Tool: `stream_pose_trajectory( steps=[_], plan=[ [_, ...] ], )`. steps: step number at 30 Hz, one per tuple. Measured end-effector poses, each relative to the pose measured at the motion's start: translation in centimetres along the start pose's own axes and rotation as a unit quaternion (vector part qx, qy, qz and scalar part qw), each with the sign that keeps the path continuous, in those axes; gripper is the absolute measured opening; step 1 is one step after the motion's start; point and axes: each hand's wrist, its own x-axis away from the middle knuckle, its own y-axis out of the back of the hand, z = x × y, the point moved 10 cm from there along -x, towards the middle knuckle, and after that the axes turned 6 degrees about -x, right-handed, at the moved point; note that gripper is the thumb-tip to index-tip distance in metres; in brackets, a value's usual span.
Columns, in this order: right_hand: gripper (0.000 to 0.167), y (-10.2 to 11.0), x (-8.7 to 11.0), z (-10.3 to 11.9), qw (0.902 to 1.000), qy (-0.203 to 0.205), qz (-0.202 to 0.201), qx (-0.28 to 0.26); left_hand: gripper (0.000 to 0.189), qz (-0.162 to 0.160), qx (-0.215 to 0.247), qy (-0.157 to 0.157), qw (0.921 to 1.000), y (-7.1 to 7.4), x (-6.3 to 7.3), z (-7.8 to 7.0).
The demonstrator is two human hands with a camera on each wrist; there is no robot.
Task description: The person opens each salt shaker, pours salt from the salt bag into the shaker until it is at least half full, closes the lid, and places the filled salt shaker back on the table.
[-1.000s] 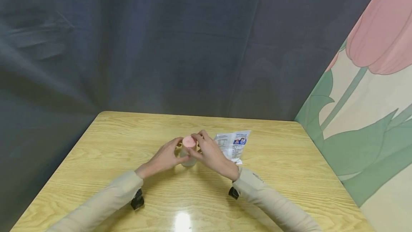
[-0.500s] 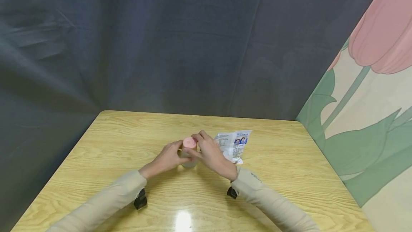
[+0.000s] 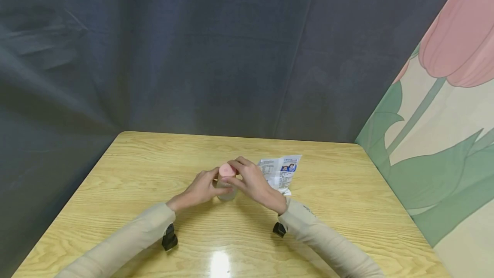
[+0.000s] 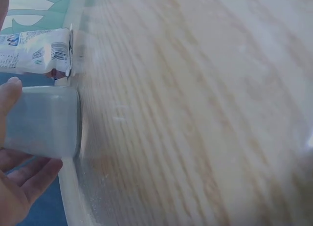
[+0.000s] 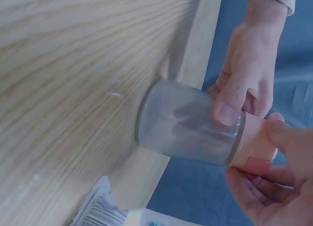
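Observation:
A clear jar (image 5: 186,123) with a pink lid (image 3: 227,170) stands upright on the wooden table. My left hand (image 3: 202,187) holds the jar's body from the left, with the thumb on the near side. In the right wrist view that thumb presses the jar wall just below the lid. My right hand (image 3: 250,180) grips the lid from the right between thumb and fingers. A darker pink tab (image 5: 257,166) shows on the lid's side. Through the frosted-looking wall I make out only the blurred shapes of fingers.
Just right of the jar lies a white printed packet (image 3: 281,174) with a blue picture on it. Dark cloth (image 3: 216,55) hangs behind the table (image 3: 162,149). A tulip-patterned panel (image 3: 436,140) borders the right side.
Both hands remain at the jar. The fingers of my right hand have shifted slightly on the lid, and the lid's top looks a little turned. The packet stays in place.

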Motion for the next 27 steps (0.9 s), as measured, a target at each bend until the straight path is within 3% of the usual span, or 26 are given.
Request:
stream_pose_trajectory(
  steps=[7, 18, 22, 27],
  plan=[
    [0.033, 0.0, 0.1, 0.0, 0.9998, -0.009, 0.004, -0.019, 0.059, 0.017, 0.007, 0.002, 0.9998, -0.3, -0.2, 0.3],
    [0.04, -0.3, 0.0, -0.7, 0.9954, -0.082, 0.001, 0.048, 0.066, 0.053, 0.036, 0.004, 0.9979, -1.0, -0.1, -0.1],
    [0.043, -0.6, 0.0, -0.6, 0.993, -0.08, 0.005, 0.086, 0.067, 0.049, 0.063, 0.017, 0.9967, -1.5, 0.0, 0.3],
    [0.05, -0.9, -0.1, -0.2, 0.9859, -0.064, -0.001, 0.154, 0.065, 0.021, 0.069, 0.006, 0.9974, -1.9, -0.1, 0.1]
  ],
)
